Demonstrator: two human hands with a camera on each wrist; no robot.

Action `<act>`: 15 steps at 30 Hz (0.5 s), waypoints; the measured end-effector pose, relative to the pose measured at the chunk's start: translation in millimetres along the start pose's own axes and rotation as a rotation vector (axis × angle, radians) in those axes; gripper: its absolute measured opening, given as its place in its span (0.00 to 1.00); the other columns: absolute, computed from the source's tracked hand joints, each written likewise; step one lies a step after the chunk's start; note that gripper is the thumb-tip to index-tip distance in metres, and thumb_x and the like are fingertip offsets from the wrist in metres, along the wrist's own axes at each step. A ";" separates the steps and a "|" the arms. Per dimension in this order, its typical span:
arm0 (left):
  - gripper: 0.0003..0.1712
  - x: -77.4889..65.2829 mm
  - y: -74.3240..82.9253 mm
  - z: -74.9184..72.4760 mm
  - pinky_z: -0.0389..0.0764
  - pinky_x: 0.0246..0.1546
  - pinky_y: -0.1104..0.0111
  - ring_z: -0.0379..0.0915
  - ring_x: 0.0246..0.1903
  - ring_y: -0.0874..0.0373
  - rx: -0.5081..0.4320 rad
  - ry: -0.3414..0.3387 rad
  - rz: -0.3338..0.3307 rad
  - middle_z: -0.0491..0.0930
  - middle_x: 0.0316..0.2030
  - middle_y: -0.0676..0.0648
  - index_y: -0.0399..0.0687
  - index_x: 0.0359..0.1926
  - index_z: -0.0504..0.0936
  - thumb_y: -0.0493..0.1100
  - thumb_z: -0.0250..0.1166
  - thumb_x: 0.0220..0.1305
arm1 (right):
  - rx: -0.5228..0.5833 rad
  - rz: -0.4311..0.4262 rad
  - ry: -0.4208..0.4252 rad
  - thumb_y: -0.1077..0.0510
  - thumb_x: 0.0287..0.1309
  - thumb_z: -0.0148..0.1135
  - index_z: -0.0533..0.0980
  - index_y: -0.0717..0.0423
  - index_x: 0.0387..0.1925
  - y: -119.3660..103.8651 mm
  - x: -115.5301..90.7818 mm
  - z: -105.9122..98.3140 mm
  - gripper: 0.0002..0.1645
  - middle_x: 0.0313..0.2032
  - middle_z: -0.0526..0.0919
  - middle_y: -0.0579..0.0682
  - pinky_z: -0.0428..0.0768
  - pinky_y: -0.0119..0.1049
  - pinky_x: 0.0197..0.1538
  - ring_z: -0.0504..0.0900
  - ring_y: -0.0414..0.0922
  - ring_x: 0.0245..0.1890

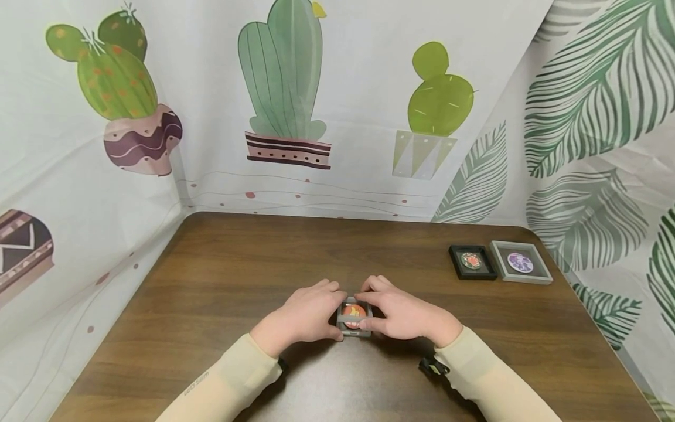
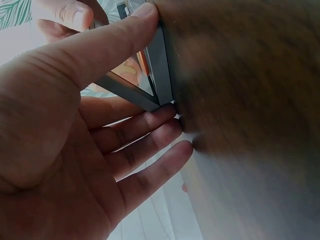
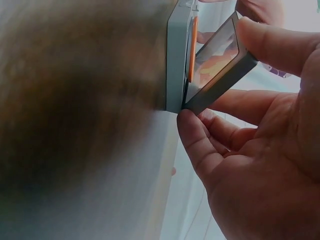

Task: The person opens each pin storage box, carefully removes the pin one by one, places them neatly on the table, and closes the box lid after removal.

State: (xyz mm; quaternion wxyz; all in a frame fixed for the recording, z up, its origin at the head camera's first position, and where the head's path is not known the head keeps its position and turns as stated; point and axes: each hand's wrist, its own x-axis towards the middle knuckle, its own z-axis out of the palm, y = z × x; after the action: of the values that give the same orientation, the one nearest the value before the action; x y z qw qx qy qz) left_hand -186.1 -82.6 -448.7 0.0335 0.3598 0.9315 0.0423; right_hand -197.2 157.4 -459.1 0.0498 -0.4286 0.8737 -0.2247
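Note:
A small grey display case (image 1: 356,334) lies on the table between the hands, with a round red-orange badge (image 1: 352,312) inside. Its clear-windowed lid (image 3: 222,89) stands tilted up at an angle from the base (image 3: 176,62), the two meeting at the far edge. My left hand (image 1: 311,313) holds the base by its side, thumb at the near corner and fingers around the far corner, as the left wrist view shows. The right hand (image 1: 402,310) pinches the lid, its thumb on the raised near edge and fingers by the hinge side.
At the back right of the wooden table (image 1: 237,252) lie a black case (image 1: 456,265) with a red-and-green badge and a light grey case (image 1: 527,279) with a purple badge. A cloth printed with cacti and leaves (image 1: 364,105) hangs behind the table.

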 end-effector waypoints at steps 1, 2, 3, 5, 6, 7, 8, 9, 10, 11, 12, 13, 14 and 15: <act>0.38 0.0 0.0 0.0 0.74 0.28 0.66 0.64 0.39 0.60 0.001 0.001 0.000 0.68 0.37 0.58 0.53 0.50 0.79 0.68 0.76 0.42 | 0.001 0.004 -0.001 0.37 0.64 0.59 0.75 0.56 0.61 -0.2 0.0 -0.3 0.34 0.51 0.68 0.41 0.71 0.34 0.51 0.64 0.38 0.52; 0.38 0.1 -0.1 0.1 0.74 0.28 0.66 0.64 0.39 0.60 0.003 0.002 0.001 0.68 0.37 0.58 0.53 0.50 0.79 0.68 0.76 0.42 | 0.003 0.010 -0.003 0.37 0.64 0.59 0.74 0.55 0.61 -0.3 -0.1 -0.4 0.34 0.51 0.68 0.41 0.71 0.34 0.51 0.64 0.37 0.52; 0.38 0.3 -0.2 0.3 0.74 0.28 0.66 0.64 0.39 0.60 0.004 0.003 0.001 0.68 0.37 0.58 0.53 0.50 0.79 0.68 0.76 0.42 | 0.006 0.013 -0.006 0.37 0.64 0.59 0.74 0.55 0.61 -0.3 -0.2 -0.6 0.34 0.51 0.67 0.41 0.71 0.34 0.51 0.64 0.38 0.52; 0.38 0.5 -0.2 0.5 0.74 0.28 0.66 0.64 0.39 0.60 0.002 0.004 0.000 0.68 0.37 0.58 0.53 0.49 0.79 0.68 0.77 0.41 | 0.012 0.019 -0.011 0.38 0.65 0.58 0.74 0.56 0.62 -0.4 -0.3 -0.9 0.34 0.52 0.67 0.41 0.71 0.34 0.51 0.64 0.38 0.52; 0.38 0.5 -0.2 0.6 0.74 0.27 0.66 0.64 0.39 0.60 0.000 0.005 0.000 0.68 0.37 0.58 0.53 0.49 0.79 0.68 0.77 0.41 | 0.014 0.021 -0.010 0.38 0.65 0.58 0.74 0.56 0.62 -0.4 -0.3 -1.1 0.34 0.52 0.68 0.41 0.71 0.34 0.51 0.64 0.38 0.52; 0.37 0.6 -0.1 0.5 0.74 0.27 0.66 0.64 0.39 0.60 -0.001 0.004 0.000 0.68 0.37 0.58 0.53 0.49 0.79 0.67 0.77 0.41 | 0.012 0.024 -0.010 0.38 0.66 0.57 0.74 0.56 0.62 0.2 -0.5 -0.9 0.33 0.52 0.68 0.41 0.71 0.34 0.51 0.64 0.38 0.52; 0.37 0.7 0.0 0.4 0.74 0.28 0.66 0.64 0.39 0.60 -0.003 0.005 0.000 0.68 0.37 0.58 0.53 0.49 0.79 0.67 0.77 0.41 | 0.012 0.026 -0.008 0.37 0.66 0.57 0.74 0.55 0.62 0.7 -0.5 -0.7 0.33 0.52 0.68 0.41 0.71 0.35 0.52 0.64 0.38 0.53; 0.37 0.8 0.1 0.4 0.74 0.28 0.66 0.64 0.39 0.60 -0.005 0.006 -0.001 0.68 0.37 0.58 0.53 0.48 0.79 0.67 0.77 0.41 | 0.012 0.024 -0.004 0.38 0.66 0.56 0.74 0.56 0.62 1.2 -0.6 -0.7 0.33 0.52 0.68 0.41 0.72 0.35 0.52 0.64 0.38 0.53; 0.37 0.9 0.1 0.6 0.74 0.28 0.66 0.64 0.39 0.60 -0.007 0.005 -0.001 0.68 0.37 0.58 0.53 0.49 0.79 0.67 0.77 0.41 | 0.012 0.023 0.000 0.38 0.67 0.56 0.75 0.56 0.62 1.3 -0.7 -0.9 0.33 0.52 0.69 0.41 0.72 0.36 0.53 0.65 0.38 0.53; 0.37 1.0 0.1 0.6 0.75 0.29 0.66 0.64 0.39 0.60 -0.008 0.005 -0.002 0.68 0.37 0.58 0.53 0.49 0.79 0.67 0.77 0.40 | 0.012 0.021 0.004 0.38 0.67 0.56 0.75 0.56 0.61 1.5 -0.8 -1.1 0.32 0.52 0.69 0.41 0.72 0.36 0.53 0.65 0.38 0.54; 0.37 1.0 0.0 0.7 0.75 0.29 0.66 0.64 0.39 0.60 -0.010 0.006 -0.003 0.68 0.37 0.58 0.53 0.49 0.79 0.67 0.77 0.40 | 0.013 0.019 0.007 0.38 0.67 0.56 0.75 0.56 0.61 1.4 -0.9 -1.6 0.31 0.52 0.70 0.41 0.72 0.36 0.53 0.65 0.38 0.54; 0.37 1.2 -0.1 0.9 0.75 0.29 0.66 0.64 0.40 0.60 -0.011 0.006 -0.004 0.68 0.37 0.58 0.53 0.49 0.79 0.67 0.77 0.40 | 0.016 0.018 0.008 0.39 0.68 0.55 0.76 0.56 0.60 1.5 -1.0 -2.1 0.31 0.52 0.70 0.41 0.72 0.36 0.53 0.65 0.38 0.54; 0.37 1.2 -0.2 1.0 0.75 0.29 0.66 0.64 0.40 0.60 -0.013 0.006 -0.006 0.68 0.37 0.58 0.54 0.49 0.79 0.67 0.77 0.40 | 0.022 0.016 0.010 0.39 0.68 0.55 0.76 0.56 0.60 1.2 -1.0 -2.5 0.30 0.52 0.70 0.42 0.72 0.37 0.53 0.66 0.39 0.54; 0.37 1.2 -0.3 1.2 0.75 0.29 0.66 0.64 0.40 0.60 -0.015 0.005 -0.008 0.68 0.37 0.58 0.54 0.49 0.79 0.67 0.77 0.40 | 0.026 0.016 0.010 0.40 0.69 0.55 0.76 0.56 0.60 1.0 -1.2 -3.1 0.29 0.52 0.71 0.42 0.72 0.37 0.53 0.66 0.39 0.54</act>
State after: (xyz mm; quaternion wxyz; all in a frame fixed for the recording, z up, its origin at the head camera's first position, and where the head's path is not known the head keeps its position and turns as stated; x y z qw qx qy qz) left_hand -187.0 -81.9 -449.9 0.0341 0.3558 0.9326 0.0498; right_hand -198.0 160.0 -456.9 0.0529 -0.4200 0.8743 -0.2377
